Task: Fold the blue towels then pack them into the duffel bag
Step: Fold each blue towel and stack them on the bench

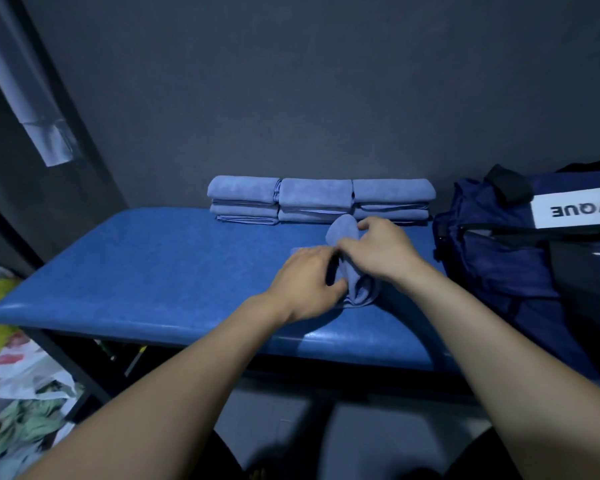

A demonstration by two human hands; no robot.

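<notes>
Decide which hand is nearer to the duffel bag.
Right. The right hand grips the towel just beside the duffel bag; the left hand holds the towel's far side, farther from it.

Both bare arms reach forward, left hand (303, 282) and right hand (378, 252) close together; fingers curled, pinching cloth

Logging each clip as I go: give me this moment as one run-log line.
stage: folding | left hand and right hand: both grip towel on bench | folded stacks: at wall | duffel bag: right, nothing packed visible
</notes>
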